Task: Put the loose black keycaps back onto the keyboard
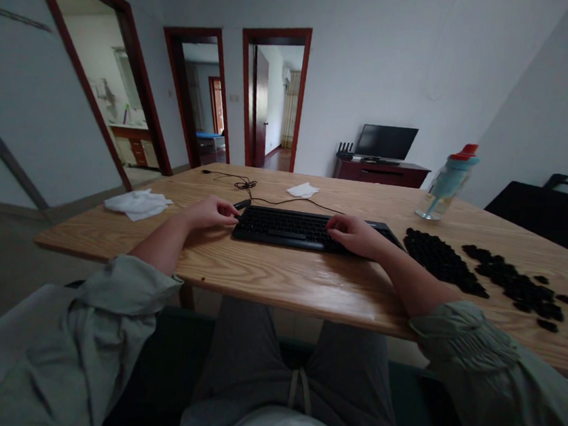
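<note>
A black keyboard (287,227) lies flat on the wooden table (278,276) in front of me. My left hand (212,213) rests at the keyboard's left end, fingers curled and pinched against its edge. My right hand (355,235) lies over the keyboard's right part, fingers curled down onto it. To the right of the keyboard, several loose black keycaps (484,272) are spread in two patches on the table. A black cable (265,194) runs from the keyboard toward the far side.
A crumpled white cloth (137,203) lies at the table's left, a smaller white tissue (302,189) farther back. A clear bottle with a red cap (446,185) stands at the right rear. Doorways and a TV cabinet (381,171) are beyond.
</note>
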`<control>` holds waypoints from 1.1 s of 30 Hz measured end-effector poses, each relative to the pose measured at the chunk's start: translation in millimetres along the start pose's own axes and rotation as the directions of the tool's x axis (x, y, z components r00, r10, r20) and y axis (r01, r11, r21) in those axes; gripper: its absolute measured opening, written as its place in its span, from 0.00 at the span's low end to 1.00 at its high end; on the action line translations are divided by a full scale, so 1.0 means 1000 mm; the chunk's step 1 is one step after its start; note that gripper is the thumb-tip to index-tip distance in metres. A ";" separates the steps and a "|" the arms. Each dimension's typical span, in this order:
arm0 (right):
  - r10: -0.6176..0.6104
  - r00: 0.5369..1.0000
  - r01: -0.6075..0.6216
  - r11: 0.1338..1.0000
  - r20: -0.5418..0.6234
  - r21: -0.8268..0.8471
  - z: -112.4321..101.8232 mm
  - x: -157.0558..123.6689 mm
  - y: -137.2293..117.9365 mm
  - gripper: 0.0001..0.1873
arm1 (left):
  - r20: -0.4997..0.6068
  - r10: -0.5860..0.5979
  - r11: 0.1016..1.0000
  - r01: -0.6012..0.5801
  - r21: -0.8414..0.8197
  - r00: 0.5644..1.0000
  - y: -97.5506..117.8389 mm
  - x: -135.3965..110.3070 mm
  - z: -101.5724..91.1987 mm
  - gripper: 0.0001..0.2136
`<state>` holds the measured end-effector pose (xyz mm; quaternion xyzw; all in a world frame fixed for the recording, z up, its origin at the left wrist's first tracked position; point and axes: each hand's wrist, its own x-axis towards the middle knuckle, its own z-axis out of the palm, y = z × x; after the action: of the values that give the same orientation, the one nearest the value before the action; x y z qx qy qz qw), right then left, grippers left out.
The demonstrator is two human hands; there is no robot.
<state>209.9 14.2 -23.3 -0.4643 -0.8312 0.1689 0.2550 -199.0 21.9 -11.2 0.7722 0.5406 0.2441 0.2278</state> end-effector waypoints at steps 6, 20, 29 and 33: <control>0.010 0.999 -0.011 0.999 0.031 0.045 0.002 0.001 0.002 0.07 | 0.008 0.031 0.989 -0.032 0.146 0.999 0.008 0.004 0.008 0.20; -0.004 0.999 0.001 0.998 0.047 0.060 0.000 0.001 0.001 0.06 | -0.040 0.216 0.941 -0.197 0.276 0.976 0.011 0.006 0.016 0.20; -0.002 1.000 -0.001 0.997 0.030 0.079 0.001 0.002 0.003 0.06 | -0.005 0.220 0.939 -0.210 0.274 0.976 0.018 0.006 0.019 0.17; -0.011 1.000 0.010 0.997 0.019 0.080 0.003 0.003 0.006 0.07 | -0.009 0.219 0.935 -0.208 0.287 0.976 0.018 0.007 0.020 0.15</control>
<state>211.3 20.0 -27.7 -0.4476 -0.8287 0.2052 0.2662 -171.7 21.6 -14.8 0.8458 0.4876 0.2030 0.0755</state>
